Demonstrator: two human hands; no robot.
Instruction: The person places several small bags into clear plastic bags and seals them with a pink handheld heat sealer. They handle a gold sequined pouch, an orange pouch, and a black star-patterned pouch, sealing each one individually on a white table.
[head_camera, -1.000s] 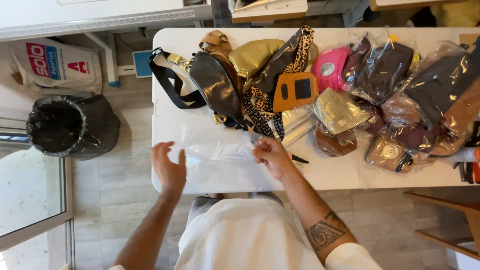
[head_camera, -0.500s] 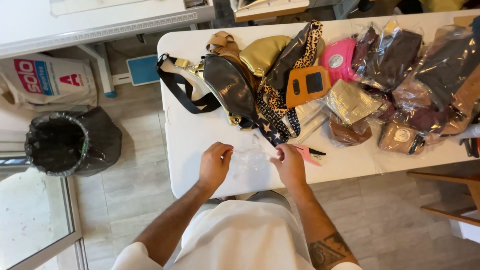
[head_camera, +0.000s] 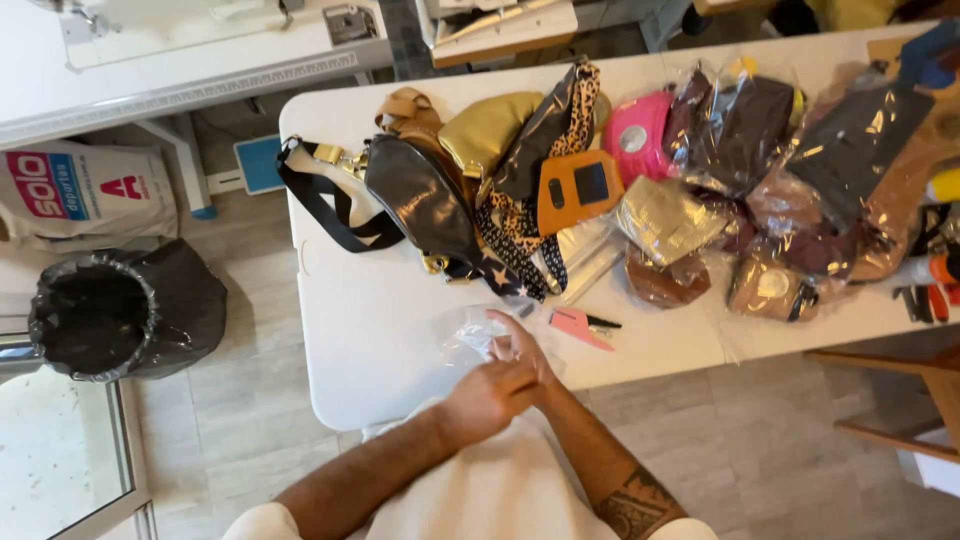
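My left hand (head_camera: 482, 400) and my right hand (head_camera: 521, 347) are pressed together at the near edge of the white table (head_camera: 370, 340). Both grip a crumpled clear plastic bag (head_camera: 464, 336), which bulges out to the left of my fingers. The left hand overlaps the right, hiding part of the bag. A small pink tool with a black tip (head_camera: 578, 326) lies on the table just right of my hands. Behind them sits a dark shiny waist bag (head_camera: 420, 200) with a black strap.
A pile of bags fills the back of the table: a gold one (head_camera: 490, 130), an orange pouch (head_camera: 578, 190), a pink pouch (head_camera: 640, 135) and several plastic-wrapped ones (head_camera: 800, 170). On the floor at left stand a black-lined bin (head_camera: 110, 315) and a white sack (head_camera: 80, 190).
My hands were apart on the spread-out plastic bag a second ago. They have since come together at the table edge, bunching the bag between them.
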